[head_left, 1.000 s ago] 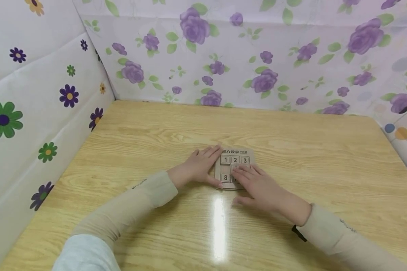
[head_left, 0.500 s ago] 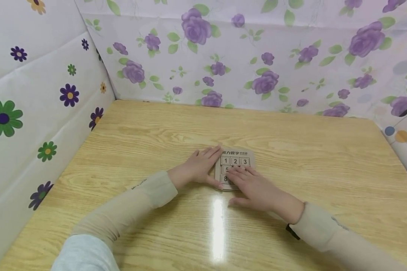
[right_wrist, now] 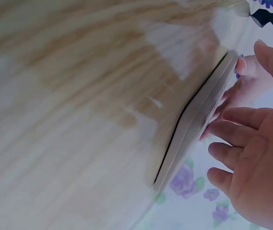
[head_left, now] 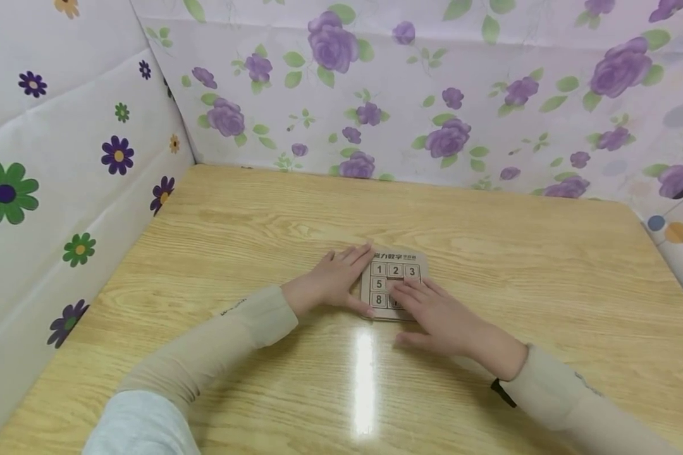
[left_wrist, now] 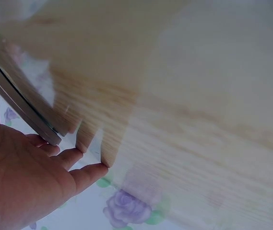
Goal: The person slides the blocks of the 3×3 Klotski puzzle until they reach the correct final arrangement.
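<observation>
A flat number slide puzzle lies on the wooden table, with tiles 1, 2, 3 on its top row and 5 and 8 down its left side. My left hand steadies its left edge, thumb at the near corner and index finger at the far one. In the left wrist view, the board's rim meets those fingers. My right hand reaches over from the right, fingertips on the middle tiles, thumb apart from the board. These fingers hide the lower right tiles. A dark gap shows under tile 2.
The wooden table extends around the board on all sides. Behind it rises a cloth with purple flowers, and another flowered cloth stands on the left. A black strap sits at my right wrist.
Tile 5 has slid left into the left middle slot, which was vacant one second ago. My right hand moved left with it, then back to the right. The left hand stays put.
</observation>
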`<action>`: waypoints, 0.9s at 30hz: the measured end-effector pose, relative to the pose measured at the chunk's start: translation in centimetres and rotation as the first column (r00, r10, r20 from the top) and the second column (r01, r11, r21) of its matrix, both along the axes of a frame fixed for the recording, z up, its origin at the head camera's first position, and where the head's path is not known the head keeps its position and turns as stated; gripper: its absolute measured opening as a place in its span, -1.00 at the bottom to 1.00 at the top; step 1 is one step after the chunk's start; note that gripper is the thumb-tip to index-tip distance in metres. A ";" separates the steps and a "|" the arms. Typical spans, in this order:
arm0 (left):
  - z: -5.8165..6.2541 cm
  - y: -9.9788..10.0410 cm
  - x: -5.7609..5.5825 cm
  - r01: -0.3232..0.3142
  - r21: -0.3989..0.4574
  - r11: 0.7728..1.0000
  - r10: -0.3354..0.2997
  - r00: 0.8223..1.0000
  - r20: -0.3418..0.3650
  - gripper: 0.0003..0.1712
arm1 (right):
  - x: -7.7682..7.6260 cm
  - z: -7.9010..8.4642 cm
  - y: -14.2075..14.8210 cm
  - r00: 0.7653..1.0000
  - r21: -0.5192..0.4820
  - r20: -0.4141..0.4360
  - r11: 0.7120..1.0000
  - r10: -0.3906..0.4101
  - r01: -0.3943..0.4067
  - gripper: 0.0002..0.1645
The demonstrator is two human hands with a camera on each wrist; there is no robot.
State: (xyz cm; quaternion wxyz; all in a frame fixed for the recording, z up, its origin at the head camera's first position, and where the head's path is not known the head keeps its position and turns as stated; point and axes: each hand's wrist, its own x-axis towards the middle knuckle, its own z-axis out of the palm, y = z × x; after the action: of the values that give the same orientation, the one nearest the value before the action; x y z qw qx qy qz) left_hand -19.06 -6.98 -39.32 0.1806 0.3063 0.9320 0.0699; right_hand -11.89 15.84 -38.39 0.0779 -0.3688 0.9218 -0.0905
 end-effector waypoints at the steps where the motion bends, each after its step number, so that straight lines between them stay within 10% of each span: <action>1: 0.0 0.0 0.0 0.000 0.000 1.000 0.000 1.000 -0.002 0.43 | 0.1 0.0 0.3 1.000 0.004 -0.004 1.000 -0.011 0.011 -0.04; 27: -0.4 0.0 -0.2 0.006 -0.002 1.000 -0.007 1.000 -0.016 0.43 | -0.1 0.0 0.3 0.999 -0.005 0.052 1.000 -0.007 0.007 -0.02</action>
State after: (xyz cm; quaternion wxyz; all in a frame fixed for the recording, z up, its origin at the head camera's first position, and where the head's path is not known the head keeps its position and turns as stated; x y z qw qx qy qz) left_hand -19.27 -6.94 -39.74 0.1736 0.3097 0.9325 0.0659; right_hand -12.04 16.16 -38.40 0.1006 -0.3633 0.9205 -0.1030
